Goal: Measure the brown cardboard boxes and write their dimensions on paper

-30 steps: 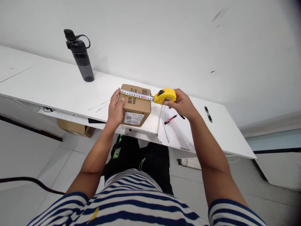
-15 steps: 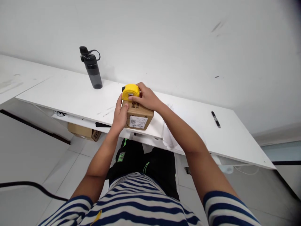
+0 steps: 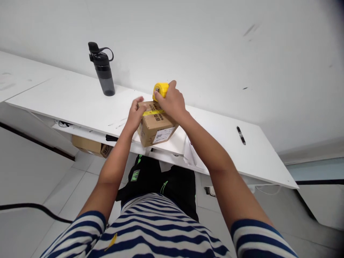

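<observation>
A brown cardboard box [image 3: 158, 123] with a white label rests tilted near the front edge of the white table. My right hand [image 3: 173, 102] is closed around a yellow tape measure [image 3: 160, 90] at the box's far right side. The yellow blade [image 3: 153, 112] runs across the top of the box over the dark printing. At the box's left edge, my left hand [image 3: 135, 114] pinches the blade's end against the cardboard, thumb on top and index finger raised. The blade's tip is hidden under the left hand.
A dark water bottle [image 3: 103, 71] stands at the back left by the wall. To the right lies a black pen [image 3: 241, 135]. White paper [image 3: 190, 154] hangs over the front edge by my right forearm. Another cardboard box [image 3: 90, 145] shows below the tabletop.
My right hand has moved the tape measure away from my left hand, to the right and back, and the blade is now drawn out across the box. The box has turned slightly.
</observation>
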A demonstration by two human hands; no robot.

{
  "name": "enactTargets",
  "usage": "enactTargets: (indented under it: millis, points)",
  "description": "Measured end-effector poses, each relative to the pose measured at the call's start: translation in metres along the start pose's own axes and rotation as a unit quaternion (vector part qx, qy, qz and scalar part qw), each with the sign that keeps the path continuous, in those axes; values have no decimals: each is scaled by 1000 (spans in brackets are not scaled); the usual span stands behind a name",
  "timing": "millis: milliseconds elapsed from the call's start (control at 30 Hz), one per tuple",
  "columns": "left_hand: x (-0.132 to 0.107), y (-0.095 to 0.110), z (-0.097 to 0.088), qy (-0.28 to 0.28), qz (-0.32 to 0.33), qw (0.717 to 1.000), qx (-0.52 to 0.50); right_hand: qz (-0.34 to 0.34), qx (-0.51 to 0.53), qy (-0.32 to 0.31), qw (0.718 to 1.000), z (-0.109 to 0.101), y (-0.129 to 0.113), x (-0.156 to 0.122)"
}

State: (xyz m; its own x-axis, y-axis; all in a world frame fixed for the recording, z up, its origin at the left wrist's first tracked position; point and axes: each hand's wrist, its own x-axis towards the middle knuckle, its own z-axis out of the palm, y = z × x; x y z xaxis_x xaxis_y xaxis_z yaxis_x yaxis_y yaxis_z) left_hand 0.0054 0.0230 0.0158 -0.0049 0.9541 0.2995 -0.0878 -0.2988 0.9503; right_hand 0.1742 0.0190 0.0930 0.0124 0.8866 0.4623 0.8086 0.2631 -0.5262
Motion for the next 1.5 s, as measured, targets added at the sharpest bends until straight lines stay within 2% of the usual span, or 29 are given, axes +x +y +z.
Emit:
enactTargets:
  millis: [100,233,367,533,733,867,1233,1367,1500]
  points:
    - [7,-8,7,-6,-49,998,-49,27,-69,-42,996,4,-19,-3]
    - [4,-10,11,20,-37,997,-65,30,-89,-38,995,0,-28,-20]
    - [4,-9,11,23,-37,997,-63,45,-104,-33,993,-19,-29,-63]
    - [5,-9,13,29,-28,997,-67,129,-141,-36,981,-44,-40,-121]
    - [6,-11,14,23,-30,996,-82,169,-147,-19,974,-51,-44,-147]
    - [5,-12,13,19,-28,996,-78,186,-166,-17,968,-50,-43,-155]
    - [2,-9,14,21,-33,995,-88,168,-174,17,970,-47,-35,-159]
    - [3,-9,12,8,-31,996,-80,148,-151,24,977,-43,-29,-141]
    - [3,-9,11,10,-34,996,-77,116,-105,1,988,-35,-24,-100]
